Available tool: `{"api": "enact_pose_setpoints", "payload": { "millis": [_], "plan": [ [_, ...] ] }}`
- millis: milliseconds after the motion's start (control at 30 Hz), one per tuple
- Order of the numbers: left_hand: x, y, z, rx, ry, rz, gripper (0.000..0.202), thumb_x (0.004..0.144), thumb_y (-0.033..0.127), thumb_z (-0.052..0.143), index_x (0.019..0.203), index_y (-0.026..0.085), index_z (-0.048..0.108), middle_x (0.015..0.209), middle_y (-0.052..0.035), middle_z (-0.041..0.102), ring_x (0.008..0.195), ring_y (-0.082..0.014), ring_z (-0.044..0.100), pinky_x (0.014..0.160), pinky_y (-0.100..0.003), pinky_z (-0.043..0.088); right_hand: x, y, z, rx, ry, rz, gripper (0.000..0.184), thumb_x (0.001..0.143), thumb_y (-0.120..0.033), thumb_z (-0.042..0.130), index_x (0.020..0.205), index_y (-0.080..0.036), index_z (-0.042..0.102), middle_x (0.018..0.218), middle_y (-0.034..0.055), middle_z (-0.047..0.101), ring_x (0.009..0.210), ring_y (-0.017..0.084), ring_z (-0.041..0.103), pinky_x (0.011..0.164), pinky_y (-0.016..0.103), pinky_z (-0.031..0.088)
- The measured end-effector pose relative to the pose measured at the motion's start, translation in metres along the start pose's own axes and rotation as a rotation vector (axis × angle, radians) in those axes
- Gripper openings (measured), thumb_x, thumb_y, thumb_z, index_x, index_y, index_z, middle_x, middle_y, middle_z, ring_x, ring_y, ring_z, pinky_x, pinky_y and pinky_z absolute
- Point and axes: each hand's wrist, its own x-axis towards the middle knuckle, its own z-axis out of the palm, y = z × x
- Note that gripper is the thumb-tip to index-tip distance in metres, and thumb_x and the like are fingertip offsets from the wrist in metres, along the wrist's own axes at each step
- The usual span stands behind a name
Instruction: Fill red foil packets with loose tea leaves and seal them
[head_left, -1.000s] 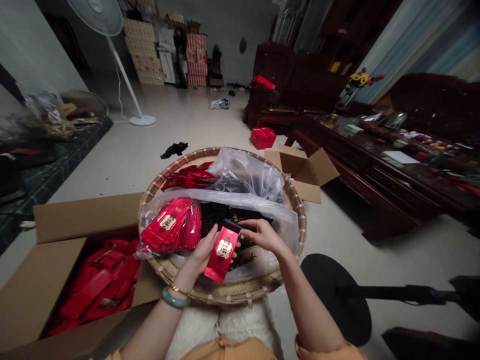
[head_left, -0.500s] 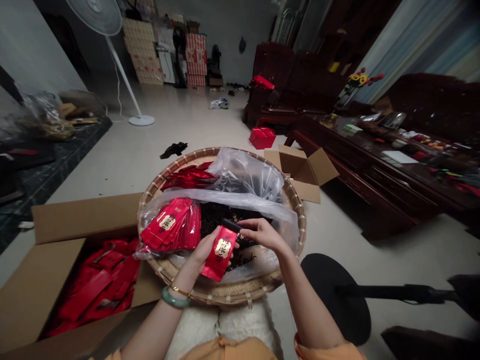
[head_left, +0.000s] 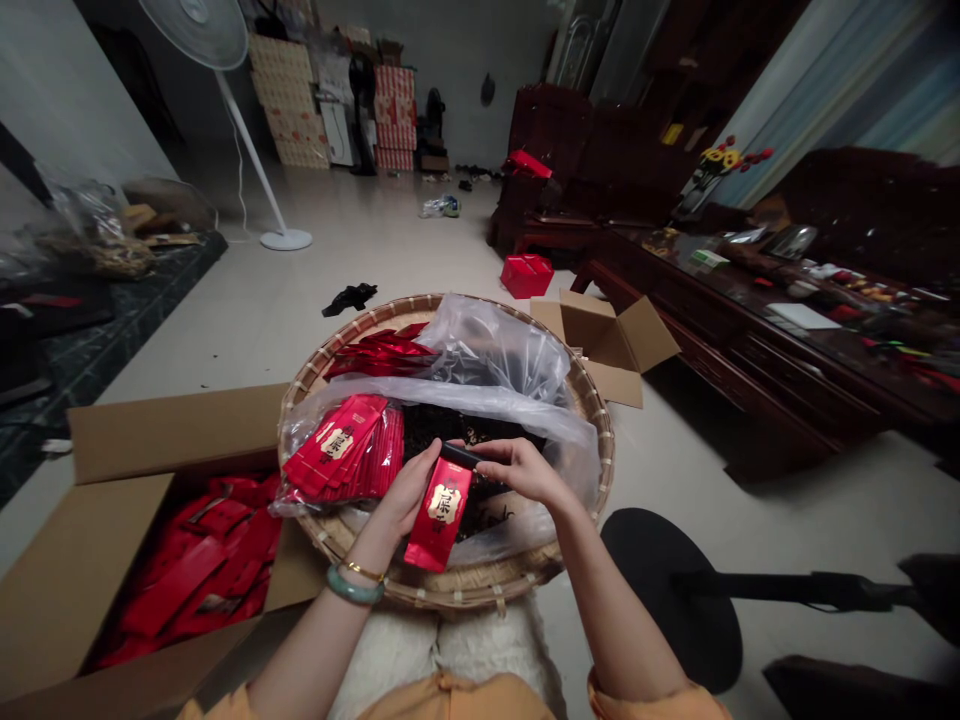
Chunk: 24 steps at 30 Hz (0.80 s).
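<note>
My left hand (head_left: 412, 490) is closed on a red foil packet (head_left: 439, 515) with a gold label and dark characters, holding it near its top. Across the packet's upper edge lies a small black bar-shaped bag sealer (head_left: 459, 455). The fingers of my right hand (head_left: 521, 470) pinch the right end of that sealer. Both hands are over a round woven basket (head_left: 604, 415). Inside it, dark loose leaves (head_left: 424, 425) lie in a clear plastic bag (head_left: 480, 395). A fanned stack of red packets (head_left: 341, 445) sits left of my hands, and shiny red packets (head_left: 382, 352) lie behind it.
An open carton (head_left: 176, 430) full of red packets stands at left. Beyond the basket at right are another open carton (head_left: 641, 335) and a red box (head_left: 526, 275). A black round stand base (head_left: 667, 590) is at right, near a dark wooden table (head_left: 720, 370). A white fan (head_left: 285, 240) stands farther back.
The black sealer has shifted slightly left and now lies more squarely across the packet's top. The packet hangs a little lower and straighter. My right hand has moved slightly with the sealer.
</note>
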Motion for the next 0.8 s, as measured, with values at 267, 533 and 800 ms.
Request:
{"api": "enact_pose_setpoints", "payload": {
  "millis": [267, 533, 800],
  "plan": [
    [-0.0014, 0.0014, 0.0003, 0.053, 0.038, 0.034, 0.036, 0.086, 0.037, 0.058, 0.109, 0.01, 0.063, 0.079, -0.009, 0.072, 0.057, -0.0135, 0.065, 0.054, -0.022, 0.052, 0.001, 0.0036, 0.0022, -0.01, -0.006, 0.002, 0.039, 0.073, -0.034, 0.066, 0.108, -0.017, 0.07, 0.103, 0.0067, 0.072, 0.092, 0.026, 0.066, 0.082, 0.038, 0.05],
    [-0.0016, 0.001, 0.0008, 0.042, 0.034, 0.028, 0.037, 0.085, 0.038, 0.059, 0.109, 0.01, 0.063, 0.078, -0.0086, 0.072, 0.056, -0.0133, 0.065, 0.055, -0.022, 0.052, 0.0004, 0.0026, 0.0028, 0.009, -0.021, -0.002, 0.037, 0.073, -0.035, 0.066, 0.106, -0.019, 0.07, 0.099, 0.0049, 0.073, 0.09, 0.026, 0.066, 0.081, 0.039, 0.051],
    [-0.0016, 0.0005, 0.0005, 0.033, 0.031, 0.026, 0.031, 0.089, 0.034, 0.053, 0.106, 0.009, 0.062, 0.076, -0.009, 0.072, 0.056, -0.0136, 0.065, 0.055, -0.024, 0.053, -0.0004, 0.0017, 0.0034, 0.023, -0.025, 0.002, 0.038, 0.073, -0.036, 0.066, 0.107, -0.018, 0.07, 0.096, 0.0045, 0.073, 0.086, 0.024, 0.067, 0.078, 0.037, 0.052]
  ]
}}
